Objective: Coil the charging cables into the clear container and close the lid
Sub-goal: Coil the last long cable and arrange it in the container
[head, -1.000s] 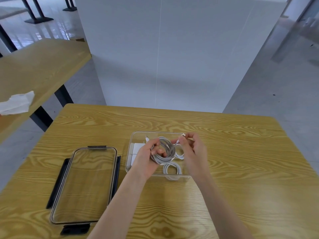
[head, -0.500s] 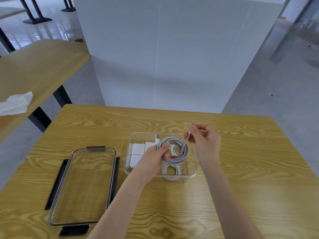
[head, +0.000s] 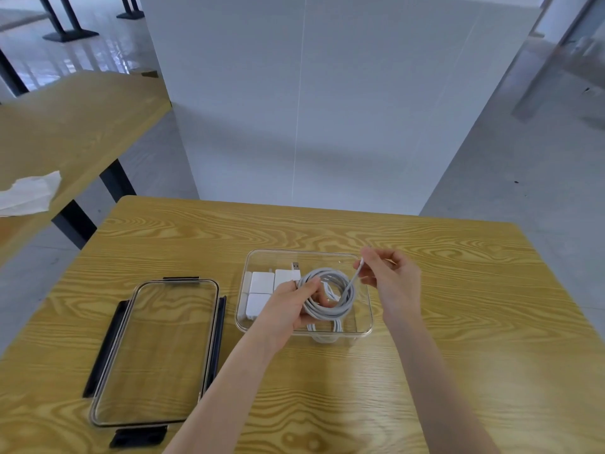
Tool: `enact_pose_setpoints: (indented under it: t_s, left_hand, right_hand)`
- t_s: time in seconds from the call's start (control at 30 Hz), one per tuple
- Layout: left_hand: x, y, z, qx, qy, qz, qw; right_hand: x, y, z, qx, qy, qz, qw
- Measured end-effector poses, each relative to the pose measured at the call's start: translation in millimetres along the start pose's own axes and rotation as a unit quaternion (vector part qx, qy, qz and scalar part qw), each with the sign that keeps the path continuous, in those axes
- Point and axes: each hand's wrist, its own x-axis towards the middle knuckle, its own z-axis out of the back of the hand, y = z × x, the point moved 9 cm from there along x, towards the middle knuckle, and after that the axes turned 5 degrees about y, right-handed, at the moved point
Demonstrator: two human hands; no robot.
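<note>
Cable (head: 330, 298) like that grey one was light and springy, so I judged it would unwind the moment I let go; the place to hold it was across the bundled loops. My left hand (head: 288, 306) gripped the coil on its left side, fingers curled round the strands, holding it just above the clear container (head: 368, 322). My right hand (head: 389, 278) pinched the loose end near its plug (head: 361, 263), between thumb and fingertips, raised over the container's far right corner. Inside the container, white charger blocks (head: 262, 291) sat along the left part, and a second white coil (head: 324, 329) lay at the near wall under the one I held. A USB plug (head: 295, 266) stuck up beside the blocks. The lid (head: 157, 352) lay flat on the wooden table (head: 458, 355), just left of the container, not yet on.
</note>
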Motion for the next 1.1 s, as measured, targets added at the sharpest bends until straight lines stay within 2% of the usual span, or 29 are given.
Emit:
enact_pose_setpoints:
  t_s: [0.2,0.3,0.43,0.53,0.7,0.83,0.93,1.1]
  left_hand:
    - [17.1,12.5,9.7,0.037,-0.026,0.026,0.999]
    - [24.7,12.9,16.8,0.050,-0.040,0.028,0.998]
    - [36.6,21.2,43.2,0.118,-0.080,0.069,0.987]
    - [45.3,27.7,71.2,0.259,-0.119,0.096,0.954]
    - [55.7,34.0,82.8,0.433,-0.108,0.121,0.887]
    - [61.2,30.8,97.3,0.507,-0.146,0.107,0.843]
    - [62.3,24.5,99.7,0.557,-0.165,0.084,0.810]
    - [65.3,26.7,96.2,0.573,-0.169,0.065,0.800]
  right_hand:
    - [2.3,-25.2,-22.4,-0.193,0.146,-0.025,0.970]
    - [2.9,-44.9,-31.6,-0.211,0.192,-0.050,0.957]
    - [13.4,-72.5,-37.6,-0.218,0.202,-0.088,0.951]
    - [22.0,-101.4,-40.2,-0.291,0.187,-0.121,0.930]
    - [29.7,-135.5,-55.9,-0.370,0.197,-0.152,0.895]
    - [34.4,-144.9,-71.4,-0.390,0.217,-0.135,0.885]
    - [37.2,-148.9,-77.1,-0.442,0.225,-0.122,0.860]
    - [39.8,-157.7,-77.8,-0.499,0.218,-0.129,0.829]
